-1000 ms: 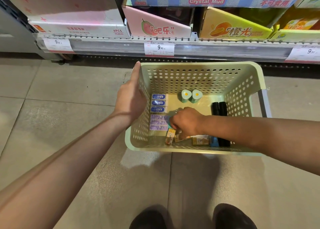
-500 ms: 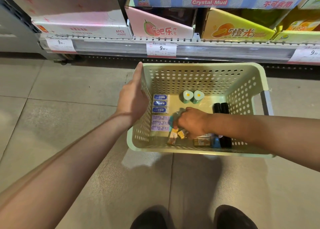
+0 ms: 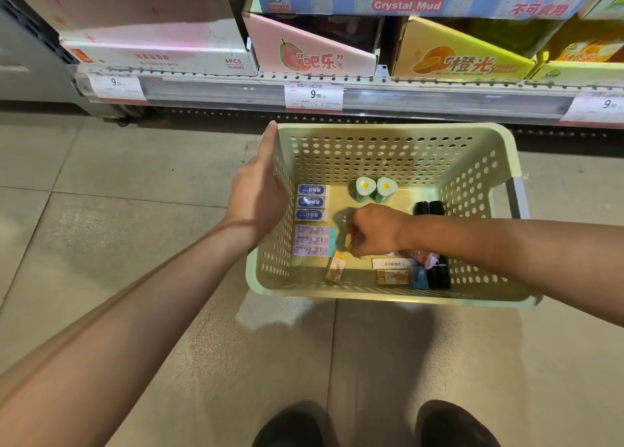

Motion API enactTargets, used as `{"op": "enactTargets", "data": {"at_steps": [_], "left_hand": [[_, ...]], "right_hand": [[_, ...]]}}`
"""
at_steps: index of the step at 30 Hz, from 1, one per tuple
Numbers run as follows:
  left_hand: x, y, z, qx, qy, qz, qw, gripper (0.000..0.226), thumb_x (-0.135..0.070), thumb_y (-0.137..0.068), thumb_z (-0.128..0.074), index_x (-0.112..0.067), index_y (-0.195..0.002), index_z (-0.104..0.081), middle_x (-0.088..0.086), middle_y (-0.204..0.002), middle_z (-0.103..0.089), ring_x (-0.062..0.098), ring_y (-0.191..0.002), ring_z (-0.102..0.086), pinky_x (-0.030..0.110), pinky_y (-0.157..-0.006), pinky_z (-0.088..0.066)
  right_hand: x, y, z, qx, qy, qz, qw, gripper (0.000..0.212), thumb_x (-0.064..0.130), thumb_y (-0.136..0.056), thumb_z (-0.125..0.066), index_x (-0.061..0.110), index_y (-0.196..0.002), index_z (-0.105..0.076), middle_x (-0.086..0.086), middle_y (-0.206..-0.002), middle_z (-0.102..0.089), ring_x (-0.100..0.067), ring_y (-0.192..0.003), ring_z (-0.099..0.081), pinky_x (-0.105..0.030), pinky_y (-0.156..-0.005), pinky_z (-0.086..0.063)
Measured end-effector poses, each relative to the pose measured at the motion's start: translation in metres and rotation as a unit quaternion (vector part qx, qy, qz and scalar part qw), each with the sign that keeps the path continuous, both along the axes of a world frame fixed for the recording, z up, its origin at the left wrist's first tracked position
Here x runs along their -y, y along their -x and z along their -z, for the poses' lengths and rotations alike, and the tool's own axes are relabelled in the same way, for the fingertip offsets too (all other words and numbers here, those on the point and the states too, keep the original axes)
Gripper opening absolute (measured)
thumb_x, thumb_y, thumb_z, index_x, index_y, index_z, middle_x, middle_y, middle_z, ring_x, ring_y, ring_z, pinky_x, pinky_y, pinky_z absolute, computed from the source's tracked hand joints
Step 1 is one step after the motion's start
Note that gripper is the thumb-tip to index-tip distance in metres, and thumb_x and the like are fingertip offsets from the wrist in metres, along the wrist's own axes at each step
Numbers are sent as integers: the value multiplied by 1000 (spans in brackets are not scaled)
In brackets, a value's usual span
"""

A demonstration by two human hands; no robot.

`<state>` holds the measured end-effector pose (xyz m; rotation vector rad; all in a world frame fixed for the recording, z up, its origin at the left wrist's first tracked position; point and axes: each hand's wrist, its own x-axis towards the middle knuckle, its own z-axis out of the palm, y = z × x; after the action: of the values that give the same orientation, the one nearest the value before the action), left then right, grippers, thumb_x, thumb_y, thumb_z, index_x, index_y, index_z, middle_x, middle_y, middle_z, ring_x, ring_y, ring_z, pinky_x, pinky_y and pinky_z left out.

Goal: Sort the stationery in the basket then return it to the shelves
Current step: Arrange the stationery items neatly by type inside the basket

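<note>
Grey floor tiles (image 3: 101, 183) ran under a low shop shelf (image 3: 371, 90) beyond both hands, stocked with display cartons, a pink one (image 3: 304, 51) and a yellow one (image 3: 456, 58) among them; price tags (image 3: 314, 95) hung on its front rail.

Pale green perforated basket (image 3: 388, 136) sat on the floor between the shelf and the person's dark shoes (image 3: 449, 426).

Left hand (image 3: 256, 197) lay against the outside of the basket's left wall, fingers out of sight over the rim, thumb straight along the top edge; whether it gripped the rim could not be told.

Right hand (image 3: 374, 230) reached down inside the basket, fingers curled, pinching a small yellow item (image 3: 347, 240) at its fingertips, just above the basket bottom.

Contents, in relation to the right hand:
- three blue erasers (image 3: 311, 202) stacked in a column to its left, close to the left hand's wall;
- three purple erasers (image 3: 310, 240) directly below those;
- two black cylinders (image 3: 429, 207) behind the wrist, more black pieces (image 3: 438, 274) on its near side;
- two mint-green pieces with yellow dots (image 3: 375, 188) just beyond the knuckles;
- an orange small box (image 3: 336, 266) nearest the fingertips, lying tilted;
- a white barcode label (image 3: 391, 263) and a tan box (image 3: 391, 277) under the forearm;
- a blue piece (image 3: 418, 276) beside the tan box.
</note>
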<state>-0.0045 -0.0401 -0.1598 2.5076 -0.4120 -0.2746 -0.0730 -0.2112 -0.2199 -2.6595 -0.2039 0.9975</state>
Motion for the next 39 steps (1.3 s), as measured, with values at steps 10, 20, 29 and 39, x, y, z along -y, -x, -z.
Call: {"op": "enactTargets", "data": {"at_steps": [10, 20, 29, 39], "left_hand": [[0, 0, 0, 3, 8, 9, 1000, 75, 7, -87, -40, -20, -150, -9, -10, -63, -43, 3, -55, -41, 5, -50, -33], [0, -1, 1, 8, 9, 13, 1000, 75, 7, -87, -40, -20, -150, -9, -11, -62, -42, 3, -54, -40, 2, -47, -32], [0, -1, 2, 16, 6, 19, 1000, 75, 7, -87, -41, -19, -150, -9, -15, -63, -41, 2, -54, -40, 5, -49, -34], [-1, -3, 5, 16, 10, 15, 1000, 76, 8, -86, -40, -19, -150, -9, -12, -62, -44, 3, -52, -42, 4, -45, -33]], "right_hand": [[-21, 12, 2, -13, 1, 91, 996, 31, 35, -80, -66, 8, -93, -59, -2, -82, -51, -20, -83, -53, -26, -68, -45], [-25, 20, 4, -46, 52, 91, 993, 38, 33, -89, -58, 5, -114, -53, -11, -113, -61, -24, -95, -58, -26, -70, -44], [-30, 18, 6, 69, 81, 60, 993, 44, 54, -89, -48, 14, -106, -51, -2, -86, -55, -20, -75, -51, -25, -49, -35], [-40, 15, 18, 10, 102, 61, 993, 44, 42, -80, -61, 13, -112, -51, -5, -103, -61, -22, -78, -51, -28, -62, -45]]}}
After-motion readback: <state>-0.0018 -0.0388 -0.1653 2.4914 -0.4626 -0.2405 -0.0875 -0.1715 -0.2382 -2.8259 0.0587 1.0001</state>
